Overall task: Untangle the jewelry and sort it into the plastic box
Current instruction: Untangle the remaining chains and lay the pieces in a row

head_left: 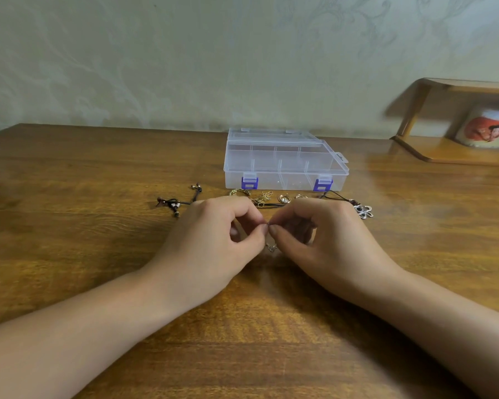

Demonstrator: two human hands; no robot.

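Note:
My left hand (222,234) and my right hand (320,234) meet fingertip to fingertip above the table and pinch a thin silver chain (271,247), which dangles between them with a small pendant. Behind the hands lies the rest of the jewelry: a gold chain (264,198), a gold bangle (239,192), a ring (283,199), a black cord with beads (175,203) to the left, and a black cord with a silver flower pendant (363,211) to the right. The clear plastic box (285,162) with blue latches stands behind them, its lid closed.
The wooden table (98,226) runs back to a pale wall. At the far right stands a low wooden shelf (444,151) with a printed mug (487,128) under it.

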